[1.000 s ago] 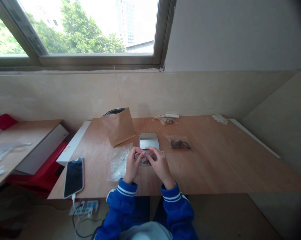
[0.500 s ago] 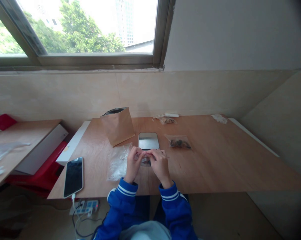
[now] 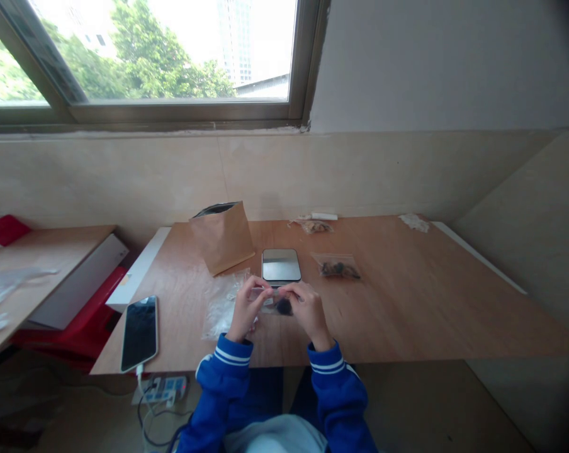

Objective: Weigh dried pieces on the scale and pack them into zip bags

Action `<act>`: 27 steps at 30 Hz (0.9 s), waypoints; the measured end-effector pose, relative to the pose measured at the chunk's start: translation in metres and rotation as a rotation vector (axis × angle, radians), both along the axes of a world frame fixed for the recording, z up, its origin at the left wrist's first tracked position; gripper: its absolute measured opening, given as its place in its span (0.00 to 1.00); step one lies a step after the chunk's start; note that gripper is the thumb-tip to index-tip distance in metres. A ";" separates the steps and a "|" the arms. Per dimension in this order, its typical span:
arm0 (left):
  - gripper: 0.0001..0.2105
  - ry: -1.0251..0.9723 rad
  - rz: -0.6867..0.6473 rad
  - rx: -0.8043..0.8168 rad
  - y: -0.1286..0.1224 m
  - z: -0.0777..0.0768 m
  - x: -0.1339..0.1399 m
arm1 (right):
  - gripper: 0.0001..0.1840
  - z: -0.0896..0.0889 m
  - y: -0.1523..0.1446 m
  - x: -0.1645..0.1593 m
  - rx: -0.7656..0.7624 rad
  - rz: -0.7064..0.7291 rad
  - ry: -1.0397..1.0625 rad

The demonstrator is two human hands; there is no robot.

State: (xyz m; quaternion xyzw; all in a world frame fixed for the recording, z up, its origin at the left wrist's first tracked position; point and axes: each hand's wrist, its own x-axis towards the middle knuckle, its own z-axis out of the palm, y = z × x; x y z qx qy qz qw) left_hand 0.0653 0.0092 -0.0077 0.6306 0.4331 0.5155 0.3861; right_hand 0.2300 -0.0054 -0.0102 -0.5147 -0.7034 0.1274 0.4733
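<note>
Left hand and right hand pinch small clear plastic bag near counter front edge; bag now lifted slightly, dark contents newly visible, top strip pulled taut.

Scale lies between paper bag and filled pouch.

Light: daylight from the window at 11 o'clock, sky blown out.
Table: evenly lit, soft shadows.
Edges: wide-angle bending; dark vignette at 3 o'clock.
Focus: slightly soft.
</note>
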 end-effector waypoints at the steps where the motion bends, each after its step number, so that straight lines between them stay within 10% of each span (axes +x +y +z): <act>1: 0.09 0.009 -0.031 0.007 -0.001 0.001 0.000 | 0.15 0.000 0.000 0.000 0.007 -0.012 -0.010; 27: 0.11 -0.040 0.108 0.040 -0.001 -0.001 0.003 | 0.11 -0.001 0.001 0.014 -0.028 -0.022 -0.046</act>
